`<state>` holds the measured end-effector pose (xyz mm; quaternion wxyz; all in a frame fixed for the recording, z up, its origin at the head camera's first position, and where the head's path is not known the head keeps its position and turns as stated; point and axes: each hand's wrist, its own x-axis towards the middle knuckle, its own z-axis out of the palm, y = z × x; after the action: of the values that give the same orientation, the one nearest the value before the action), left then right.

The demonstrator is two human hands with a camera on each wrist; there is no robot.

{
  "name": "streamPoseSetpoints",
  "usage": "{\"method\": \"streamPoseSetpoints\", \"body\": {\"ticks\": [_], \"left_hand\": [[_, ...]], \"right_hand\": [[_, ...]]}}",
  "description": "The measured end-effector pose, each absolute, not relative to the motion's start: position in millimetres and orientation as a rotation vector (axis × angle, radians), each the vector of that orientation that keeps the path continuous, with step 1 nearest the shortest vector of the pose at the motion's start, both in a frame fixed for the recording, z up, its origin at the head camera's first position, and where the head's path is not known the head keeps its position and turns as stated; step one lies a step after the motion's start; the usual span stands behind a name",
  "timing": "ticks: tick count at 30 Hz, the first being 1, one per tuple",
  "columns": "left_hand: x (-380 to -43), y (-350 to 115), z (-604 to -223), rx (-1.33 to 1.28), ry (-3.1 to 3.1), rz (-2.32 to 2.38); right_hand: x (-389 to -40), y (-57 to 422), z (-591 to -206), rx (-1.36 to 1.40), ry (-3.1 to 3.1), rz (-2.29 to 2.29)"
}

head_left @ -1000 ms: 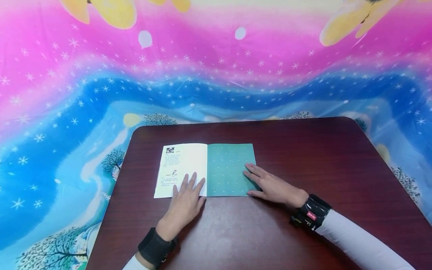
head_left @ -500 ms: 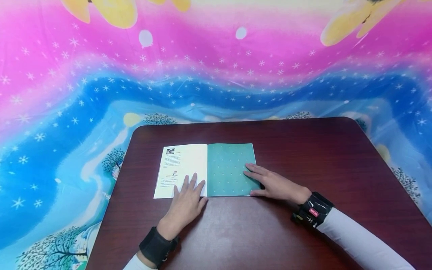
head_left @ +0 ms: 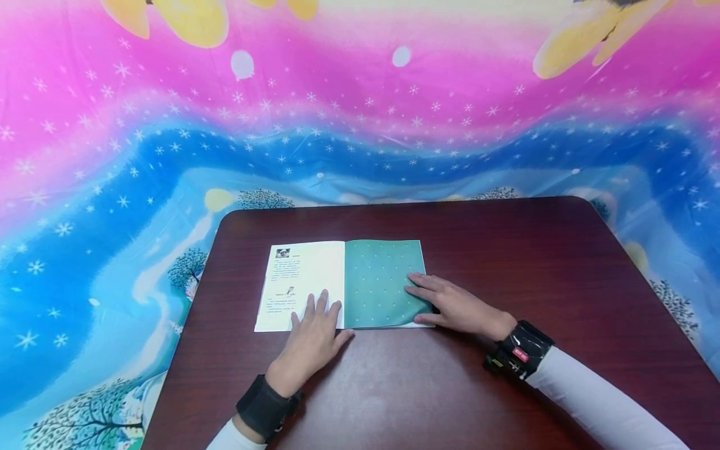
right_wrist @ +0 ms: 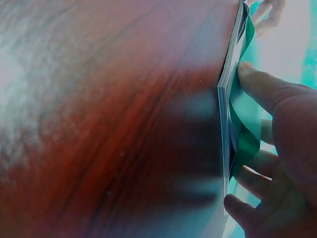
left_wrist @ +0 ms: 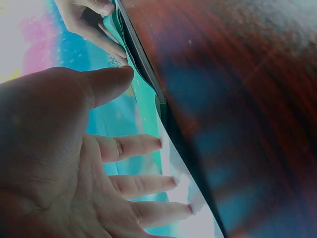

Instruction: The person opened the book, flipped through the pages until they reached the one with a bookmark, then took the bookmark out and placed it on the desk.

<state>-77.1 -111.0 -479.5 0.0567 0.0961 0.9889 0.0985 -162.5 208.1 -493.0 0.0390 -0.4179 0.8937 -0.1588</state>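
Observation:
An open booklet lies on the table, its left page (head_left: 320, 262) white with small print and pictures, its right page (head_left: 382, 275) green with pale dots. My left hand (head_left: 311, 340) rests on the lower part of the white page, fingers spread and thumb out past the near edge. My right hand (head_left: 461, 307) lies at the green page's outer edge, fingertips on it and thumb near the lower corner. There the green page bows up off the white sheets below. In the right wrist view the thumb (right_wrist: 267, 87) touches the buckled green page (right_wrist: 247, 144), fingers apart from it.
The dark reddish-brown table (head_left: 534, 250) has rounded far corners. Behind and beside it hangs a cloth (head_left: 360, 125) in pink and blue with snowflakes and trees. Both wrists wear black bands, and the sleeves (head_left: 602, 400) are white.
The lower right corner of the green page has bowed up beside my right thumb. My left thumb has spread slightly outward to the right. Both hands otherwise stay nearly in place.

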Motion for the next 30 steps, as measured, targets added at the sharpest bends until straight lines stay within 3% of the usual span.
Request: {"method": "streamPoseSetpoints", "body": {"ticks": [30], "left_hand": [[-86, -89, -483, 0.145, 3.008, 0.286]], "right_hand": [[-168, 196, -481, -1.356, 3.051, -0.503]]}}
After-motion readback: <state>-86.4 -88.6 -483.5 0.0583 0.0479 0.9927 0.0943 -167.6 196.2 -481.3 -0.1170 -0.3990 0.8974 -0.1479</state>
